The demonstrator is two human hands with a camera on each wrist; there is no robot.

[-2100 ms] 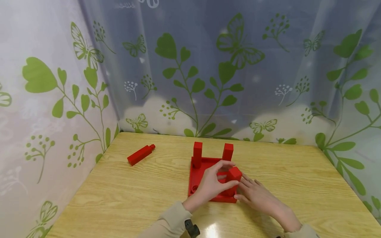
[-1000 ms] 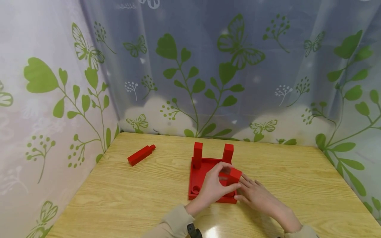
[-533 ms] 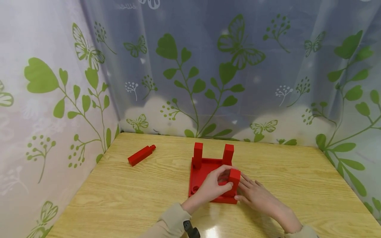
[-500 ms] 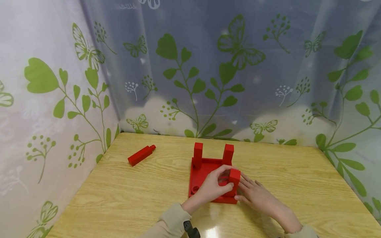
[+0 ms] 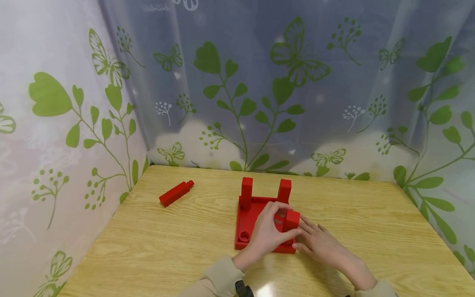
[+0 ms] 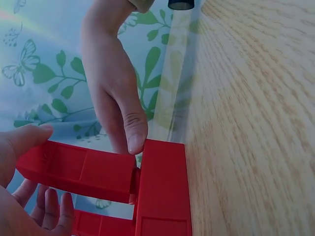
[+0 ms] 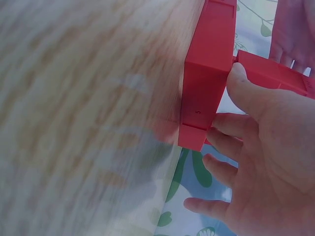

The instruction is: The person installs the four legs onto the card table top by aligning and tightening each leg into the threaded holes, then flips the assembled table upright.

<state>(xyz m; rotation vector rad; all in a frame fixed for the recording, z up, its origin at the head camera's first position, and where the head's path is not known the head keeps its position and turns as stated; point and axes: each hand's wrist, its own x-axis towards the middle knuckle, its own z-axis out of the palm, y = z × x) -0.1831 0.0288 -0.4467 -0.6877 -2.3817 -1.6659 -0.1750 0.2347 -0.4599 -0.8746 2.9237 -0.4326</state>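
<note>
An upturned red toy table base (image 5: 265, 251) lies on the table, with two upright legs, back left (image 5: 246, 194) and back right (image 5: 284, 190). At its front right corner stands a third red square leg (image 5: 292, 220), held by my left hand (image 5: 264, 231): the thumb lies across its front and the fingers curve behind. Part of a round peg (image 6: 136, 181) shows between that leg and the base in the left wrist view. My right hand (image 5: 326, 247) touches the base's right edge with thumb and fingertips, its other fingers spread. A round socket (image 5: 244, 236) shows at the front left corner.
A loose red leg (image 5: 176, 194) with a threaded peg end lies on the wooden table (image 5: 130, 247), left of the base. Patterned curtains (image 5: 245, 103) stand along the back and sides of the table.
My left hand shifts its hold round the leg, its thumb sliding right across the front, and the leg has turned slightly. The right hand and the base stay in place.
</note>
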